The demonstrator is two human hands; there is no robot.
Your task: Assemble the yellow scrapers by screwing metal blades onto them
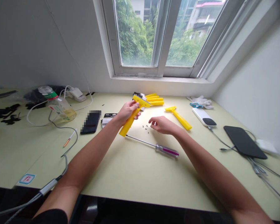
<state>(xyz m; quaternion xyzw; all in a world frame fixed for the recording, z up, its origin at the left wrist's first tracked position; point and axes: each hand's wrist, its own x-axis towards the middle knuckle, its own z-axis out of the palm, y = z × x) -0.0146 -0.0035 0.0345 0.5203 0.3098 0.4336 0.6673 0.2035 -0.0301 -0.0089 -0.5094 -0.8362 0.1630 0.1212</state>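
Observation:
My left hand (pixel 128 112) is closed around a yellow scraper (pixel 130 120), its wide head up and its handle slanting down toward me. Over the table my right hand (pixel 162 125) hovers with bent, parted fingers, and I see nothing between them. Just left of those fingers lie several small screws (pixel 146 127). A screwdriver (pixel 166 150) with a clear and purple handle rests below both hands, its tip near the held scraper's handle end. Right of my right hand lies another yellow scraper (pixel 181 119). More yellow scrapers (pixel 156 101) are grouped at the back, partly behind my left hand.
A black phone (pixel 91 122) and a small black-and-white package (pixel 108 118) lie left of my left hand. Further left stands a bottle (pixel 64 109) among cables. On the right are a white power bank (pixel 203 117), gloves (pixel 202 102) and a dark phone-like device (pixel 244 141).

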